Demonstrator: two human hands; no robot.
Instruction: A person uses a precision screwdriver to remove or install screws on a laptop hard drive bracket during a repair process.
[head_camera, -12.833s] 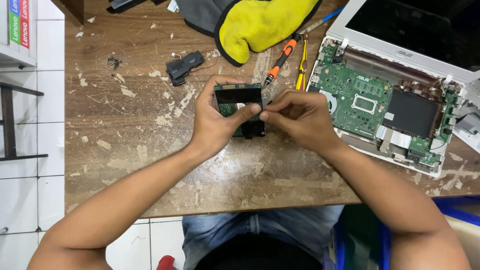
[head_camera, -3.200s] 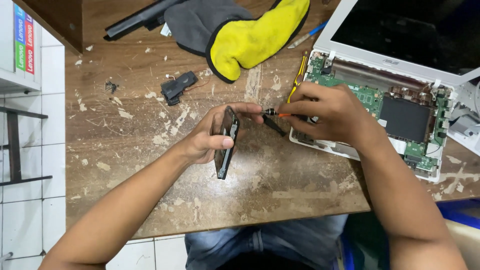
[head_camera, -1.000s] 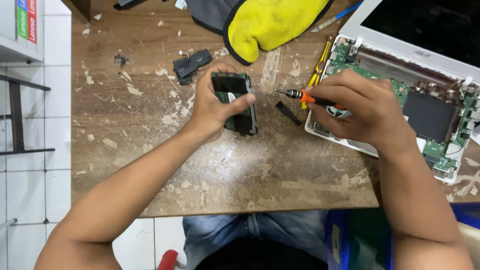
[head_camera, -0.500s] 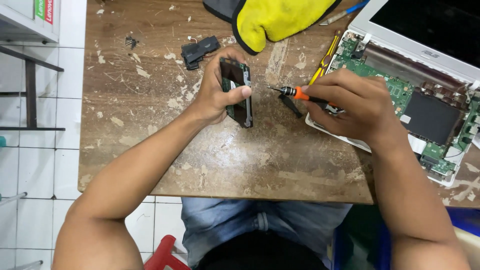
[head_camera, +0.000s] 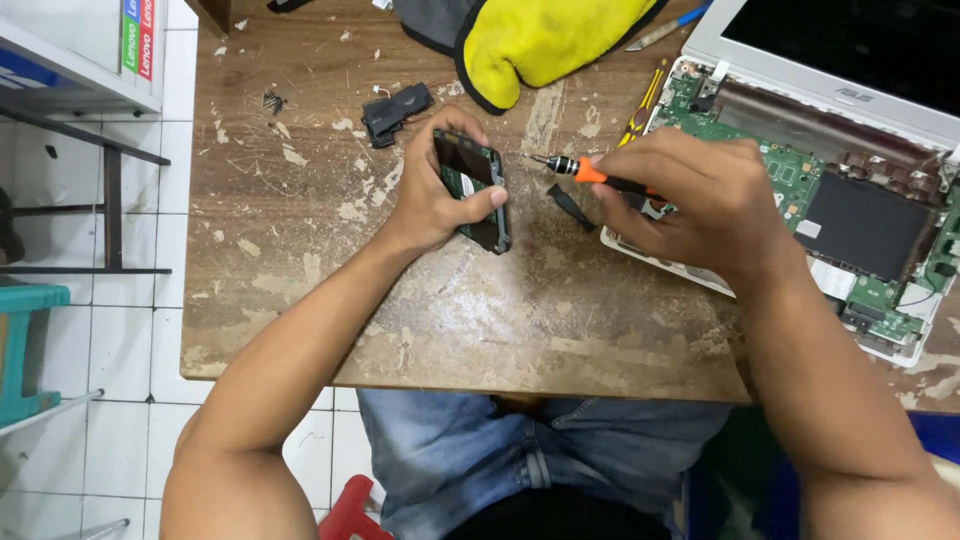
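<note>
Left hand (head_camera: 432, 200) grips flat black rectangular drive with green circuit board (head_camera: 472, 188), tilted on worn wooden table (head_camera: 300, 250). Right hand (head_camera: 690, 200) pinches orange-collared screwdriver (head_camera: 590, 174), tip just beside drive's edge, not touching. Opened white laptop (head_camera: 800, 190) lies nearby, boards exposed; drive out, reassembly not begun.

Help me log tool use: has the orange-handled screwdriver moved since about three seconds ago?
Yes. The screwdriver in the right hand now points left at the drive held by the left hand, away from the opened laptop edge where it was.
</note>
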